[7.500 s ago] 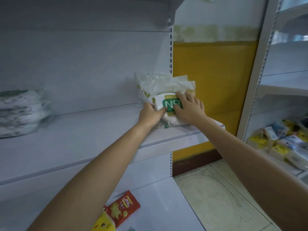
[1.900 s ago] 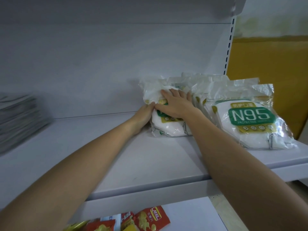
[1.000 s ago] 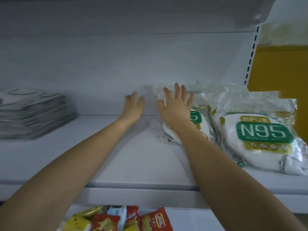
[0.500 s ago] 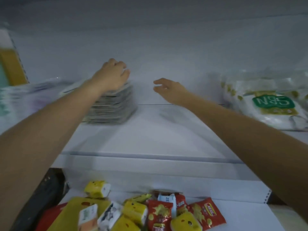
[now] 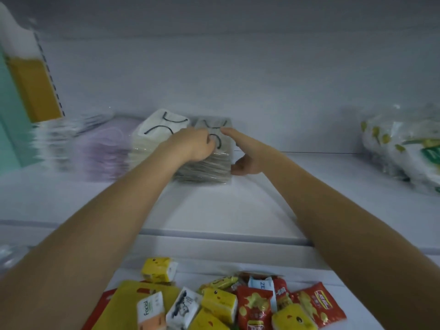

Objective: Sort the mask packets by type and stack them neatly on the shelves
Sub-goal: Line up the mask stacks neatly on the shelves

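l hand [image 5: 192, 146] sits on top of the grey mask stack [image 5: 207, 166], fingers curled down over the top packet & gripping it. r hand [image 5: 245, 154] is flat against the stack's right side: fingers straight along the top right edge, thumb low at the bottom corner, nothing grasped, just pressing. the grey stack stands mid-shelf [image 5: 238, 201], toward the back wall, packets wrapped in clear film w/ dark ear loops showing on top.

touching its left side is a white mask stack [image 5: 157, 132], also w/ black loops. left of that a purple mask stack [image 5: 102, 151], then a blurred white stack [image 5: 51, 141] at the far left end; can't tell what type. n95 packets [image 5: 402, 148] lie well apart at the right end of the same shelf.

lower shelf [image 5: 297, 275], near side: a loose heap of red snack packets [image 5: 254, 308] & yellow tissue packs [image 5: 158, 269], w/ a few white tissue packs mixed in.
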Demonstrator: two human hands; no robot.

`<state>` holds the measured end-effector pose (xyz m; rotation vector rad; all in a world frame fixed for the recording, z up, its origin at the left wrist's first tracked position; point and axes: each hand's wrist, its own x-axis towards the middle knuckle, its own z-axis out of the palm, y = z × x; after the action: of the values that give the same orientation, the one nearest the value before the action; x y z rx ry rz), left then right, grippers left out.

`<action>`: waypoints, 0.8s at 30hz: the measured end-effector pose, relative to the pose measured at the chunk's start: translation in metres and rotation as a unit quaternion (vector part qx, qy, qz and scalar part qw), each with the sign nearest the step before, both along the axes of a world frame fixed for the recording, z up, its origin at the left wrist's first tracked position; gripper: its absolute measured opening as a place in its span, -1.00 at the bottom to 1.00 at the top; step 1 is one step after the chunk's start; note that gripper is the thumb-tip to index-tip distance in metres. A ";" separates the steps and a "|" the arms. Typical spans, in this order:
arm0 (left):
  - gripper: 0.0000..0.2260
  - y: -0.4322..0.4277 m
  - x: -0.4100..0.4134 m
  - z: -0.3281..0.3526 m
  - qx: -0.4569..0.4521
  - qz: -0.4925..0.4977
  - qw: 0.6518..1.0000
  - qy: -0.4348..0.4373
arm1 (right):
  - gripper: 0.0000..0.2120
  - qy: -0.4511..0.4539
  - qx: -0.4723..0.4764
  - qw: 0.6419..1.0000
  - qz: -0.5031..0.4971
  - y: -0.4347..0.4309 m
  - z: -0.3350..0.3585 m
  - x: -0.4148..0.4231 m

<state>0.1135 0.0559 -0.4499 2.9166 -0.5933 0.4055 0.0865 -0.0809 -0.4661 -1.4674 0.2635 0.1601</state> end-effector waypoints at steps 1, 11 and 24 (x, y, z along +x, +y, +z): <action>-0.60 -0.003 -0.002 0.003 0.008 0.007 1.000 0.002 | -0.59 0.003 0.011 1.000 0.007 0.001 0.001 0.000; -0.57 -0.001 0.012 -0.002 0.001 0.018 1.000 0.002 | -0.63 -0.012 0.112 0.994 0.012 -0.001 -0.004 -0.001; -0.68 0.039 -0.004 0.016 -0.109 0.057 0.992 0.002 | -0.80 -0.010 0.146 0.989 0.002 0.014 -0.008 -0.002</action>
<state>0.1090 0.0949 -0.4336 2.7480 -0.3572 0.4463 0.0844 -0.0667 -0.4737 -1.1789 0.2109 0.1794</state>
